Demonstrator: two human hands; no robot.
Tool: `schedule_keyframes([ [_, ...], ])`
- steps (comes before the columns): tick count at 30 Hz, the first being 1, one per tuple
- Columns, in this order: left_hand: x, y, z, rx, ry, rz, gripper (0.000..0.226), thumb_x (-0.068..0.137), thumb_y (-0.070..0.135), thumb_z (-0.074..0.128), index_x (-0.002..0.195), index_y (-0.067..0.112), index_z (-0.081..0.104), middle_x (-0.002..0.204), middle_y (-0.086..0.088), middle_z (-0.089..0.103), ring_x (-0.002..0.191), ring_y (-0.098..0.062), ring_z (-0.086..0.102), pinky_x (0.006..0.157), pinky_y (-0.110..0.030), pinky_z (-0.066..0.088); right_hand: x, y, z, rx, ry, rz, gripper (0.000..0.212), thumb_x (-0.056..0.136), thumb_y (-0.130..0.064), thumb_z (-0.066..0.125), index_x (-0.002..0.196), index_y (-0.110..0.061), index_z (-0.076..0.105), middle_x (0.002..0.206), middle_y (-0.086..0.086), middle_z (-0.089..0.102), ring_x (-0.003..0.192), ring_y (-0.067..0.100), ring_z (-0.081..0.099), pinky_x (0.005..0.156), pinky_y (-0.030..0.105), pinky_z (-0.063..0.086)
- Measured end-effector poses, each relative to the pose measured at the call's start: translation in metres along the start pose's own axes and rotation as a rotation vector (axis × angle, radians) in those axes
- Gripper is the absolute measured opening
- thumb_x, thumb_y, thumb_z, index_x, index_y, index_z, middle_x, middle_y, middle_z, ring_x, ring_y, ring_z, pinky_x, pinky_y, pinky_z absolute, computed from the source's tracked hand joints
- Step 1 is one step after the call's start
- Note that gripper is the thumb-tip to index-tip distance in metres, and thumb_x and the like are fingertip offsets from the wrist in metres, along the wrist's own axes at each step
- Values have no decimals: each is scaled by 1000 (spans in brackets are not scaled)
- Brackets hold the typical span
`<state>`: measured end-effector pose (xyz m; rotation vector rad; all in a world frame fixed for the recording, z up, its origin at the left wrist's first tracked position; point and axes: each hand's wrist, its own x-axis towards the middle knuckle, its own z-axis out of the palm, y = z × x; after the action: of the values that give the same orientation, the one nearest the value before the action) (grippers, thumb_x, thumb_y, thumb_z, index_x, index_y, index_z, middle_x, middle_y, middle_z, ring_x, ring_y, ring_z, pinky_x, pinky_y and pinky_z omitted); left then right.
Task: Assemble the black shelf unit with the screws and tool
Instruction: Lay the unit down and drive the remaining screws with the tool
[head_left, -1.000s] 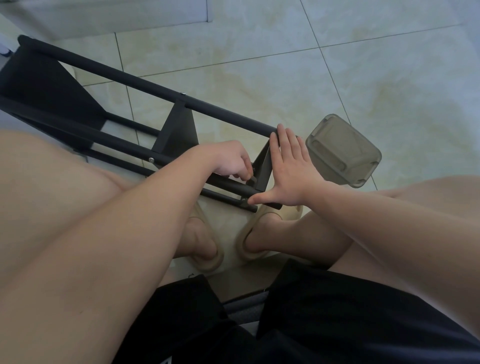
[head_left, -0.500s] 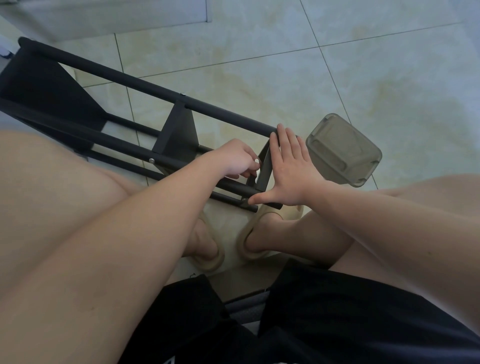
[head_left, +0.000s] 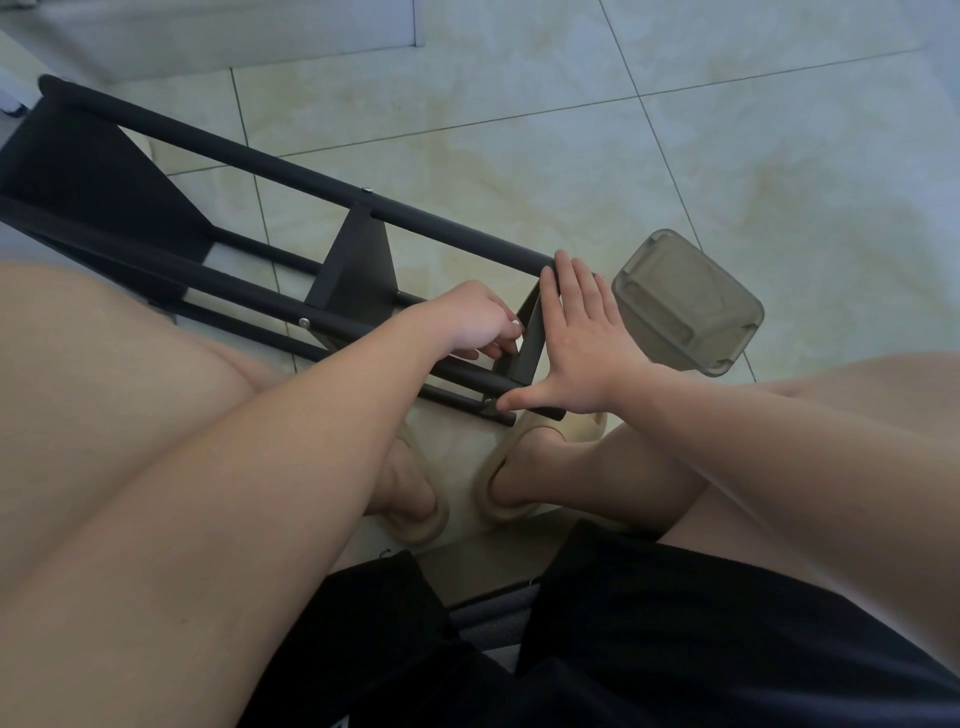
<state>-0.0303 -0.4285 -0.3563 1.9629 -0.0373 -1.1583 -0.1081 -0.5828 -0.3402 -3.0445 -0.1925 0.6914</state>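
Note:
The black shelf unit (head_left: 291, 174) lies on its side on the tiled floor, its poles running from the far left toward my feet. Silver screw heads show on two poles, one screw (head_left: 304, 322) on the nearer and another (head_left: 367, 190) on the farther. My right hand (head_left: 582, 343) presses flat on the outer face of the end panel (head_left: 530, 343), fingers straight and thumb spread along the lower pole. My left hand (head_left: 467, 322) sits on the panel's inner side with curled fingers pinching something small, seemingly the tool, mostly hidden.
A translucent grey plastic container (head_left: 691, 301) lies tilted on the floor just right of the shelf's end. My feet in beige slippers (head_left: 498, 499) stand directly under the shelf's near end, with my knees on both sides. Open tile lies beyond.
My left hand has lifted from the lower pole up toward the end panel and its wrist has turned. My right hand and the shelf have stayed put.

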Motion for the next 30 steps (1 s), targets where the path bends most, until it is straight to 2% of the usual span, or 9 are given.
schedule_keyframes([
  [6,2,-1,1,70,-11,-15,14,98,23,60,91,19,72,74,10,76,76,-7,70,70,-29,48,0,0,-1,6,-6,-1,159,46,-107,26,157,0,-16,163,20,-26,151,35,-26,124,50,-11],
  [30,-1,3,0,14,-11,-31,13,97,23,60,92,17,70,70,11,75,77,-9,71,71,-29,50,0,0,-1,6,-5,-4,159,47,-107,24,157,0,-16,163,21,-27,151,35,-26,124,51,-10],
])
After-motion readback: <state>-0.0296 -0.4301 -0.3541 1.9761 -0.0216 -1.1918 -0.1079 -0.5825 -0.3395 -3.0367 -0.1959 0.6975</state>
